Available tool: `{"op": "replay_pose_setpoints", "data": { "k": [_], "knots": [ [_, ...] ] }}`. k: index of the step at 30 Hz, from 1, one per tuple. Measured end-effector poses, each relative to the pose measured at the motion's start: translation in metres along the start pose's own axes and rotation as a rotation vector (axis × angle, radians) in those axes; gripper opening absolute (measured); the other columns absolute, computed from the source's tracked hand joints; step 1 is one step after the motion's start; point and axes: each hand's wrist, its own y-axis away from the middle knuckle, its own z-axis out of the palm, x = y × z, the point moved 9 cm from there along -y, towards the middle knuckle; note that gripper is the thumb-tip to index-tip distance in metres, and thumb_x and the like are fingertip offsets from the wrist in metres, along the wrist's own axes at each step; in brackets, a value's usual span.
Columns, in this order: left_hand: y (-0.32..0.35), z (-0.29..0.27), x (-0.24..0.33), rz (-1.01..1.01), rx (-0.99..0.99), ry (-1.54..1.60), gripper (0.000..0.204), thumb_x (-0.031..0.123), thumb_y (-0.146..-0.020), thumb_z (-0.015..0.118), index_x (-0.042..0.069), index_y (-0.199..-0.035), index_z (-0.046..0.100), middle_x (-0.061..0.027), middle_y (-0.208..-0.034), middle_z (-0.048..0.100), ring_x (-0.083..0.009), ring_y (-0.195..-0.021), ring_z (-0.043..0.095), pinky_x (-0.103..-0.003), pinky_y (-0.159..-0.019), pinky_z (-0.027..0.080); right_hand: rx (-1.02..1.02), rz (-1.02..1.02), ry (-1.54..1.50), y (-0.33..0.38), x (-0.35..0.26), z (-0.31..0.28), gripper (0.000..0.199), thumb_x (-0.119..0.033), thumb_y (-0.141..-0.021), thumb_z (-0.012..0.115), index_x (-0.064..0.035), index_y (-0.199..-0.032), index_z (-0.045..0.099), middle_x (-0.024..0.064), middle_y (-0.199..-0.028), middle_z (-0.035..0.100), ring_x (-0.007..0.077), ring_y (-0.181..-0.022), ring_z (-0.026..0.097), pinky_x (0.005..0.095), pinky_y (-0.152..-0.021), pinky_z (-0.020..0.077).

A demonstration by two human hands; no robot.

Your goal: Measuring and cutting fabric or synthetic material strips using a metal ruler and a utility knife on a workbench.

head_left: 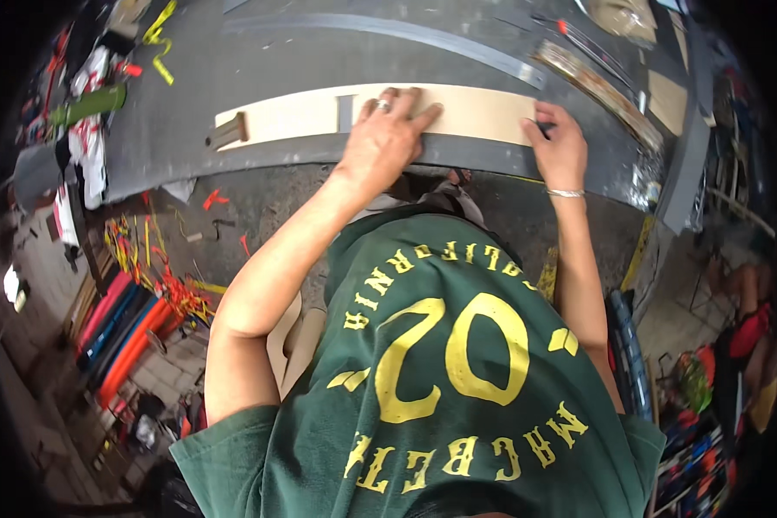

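Head view: resting left hand, fingers spread, on pale strip near its middle; curling right hand at strip's right end, not showing whether pinching; seeing strip lying flat on counter, running left-right lengthwise.

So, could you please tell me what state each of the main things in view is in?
Left hand: fingers spread on the pale strip.
Right hand: fingers bent at the strip's right end; grip unclear.
Pale strip: lying flat; one piece or two, unclear.
Brown block: resting at the strip's left end.
Metal ruler: lying flat, apart from the strip.
Plastic bag: crumpled.
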Motion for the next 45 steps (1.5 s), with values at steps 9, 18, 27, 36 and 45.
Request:
{"op": "replay_pose_setpoints", "data": {
  "k": [9, 18, 27, 36, 45],
  "knots": [
    [-0.01, 0.005, 0.037, 0.067, -0.023, -0.102, 0.052, 0.012, -0.087, 0.066, 0.01, -0.139, 0.058, -0.0167, -0.147, 0.054, -0.0347, -0.131, 0.056, -0.039, -0.107, 0.051, -0.05, 0.14, 0.077, -0.004, 0.03, -0.03, 0.041, -0.024, -0.086, 0.082, -0.0072, -0.122, 0.073, 0.0029, -0.094, 0.073, 0.011, -0.078, 0.064, 0.0279, -0.077, 0.0547],
    [-0.02, 0.015, 0.059, 0.093, 0.068, -0.095, 0.047, 0.012, -0.089, 0.064, 0.004, -0.135, 0.059, -0.0191, -0.143, 0.053, -0.0399, -0.131, 0.055, -0.046, -0.103, 0.051, -0.068, 0.079, 0.199, 0.001, 0.036, -0.05, 0.039, -0.018, -0.088, 0.079, -0.0044, -0.124, 0.07, 0.0061, -0.094, 0.07, 0.0152, -0.08, 0.065, 0.0299, -0.076, 0.054],
    [-0.009, 0.007, 0.044, 0.047, 0.09, 0.074, 0.043, 0.007, -0.083, 0.065, 0.005, -0.125, 0.064, -0.0136, -0.126, 0.06, -0.0373, -0.131, 0.055, -0.044, -0.105, 0.051, -0.13, -0.539, 0.124, 0.014, -0.112, 0.001, 0.013, -0.007, -0.089, 0.074, -0.0044, -0.102, 0.073, 0.0119, -0.106, 0.071, 0.0329, -0.103, 0.065, 0.0403, -0.093, 0.0502],
    [0.025, -0.005, 0.017, -0.055, 0.107, 0.151, 0.05, 0.004, -0.084, 0.062, 0.005, -0.134, 0.065, -0.0124, -0.135, 0.059, -0.0383, -0.134, 0.053, -0.045, -0.11, 0.047, -0.463, -0.502, -0.072, -0.032, -0.173, 0.133, 0.022, -0.021, -0.088, 0.073, -0.0138, -0.108, 0.077, 0.0046, -0.102, 0.071, 0.0285, -0.104, 0.063, 0.0453, -0.097, 0.0459],
    [0.053, -0.008, -0.018, -0.025, 0.228, 0.547, 0.037, 0.004, -0.089, 0.066, 0.005, -0.126, 0.067, -0.013, -0.131, 0.062, -0.038, -0.136, 0.051, -0.046, -0.113, 0.044, -0.393, -0.541, -0.022, -0.019, -0.181, 0.147, 0.018, -0.033, -0.086, 0.077, -0.0215, -0.099, 0.081, -0.0021, -0.1, 0.07, 0.0248, -0.101, 0.058, 0.0445, -0.094, 0.0401]
  ]
}}
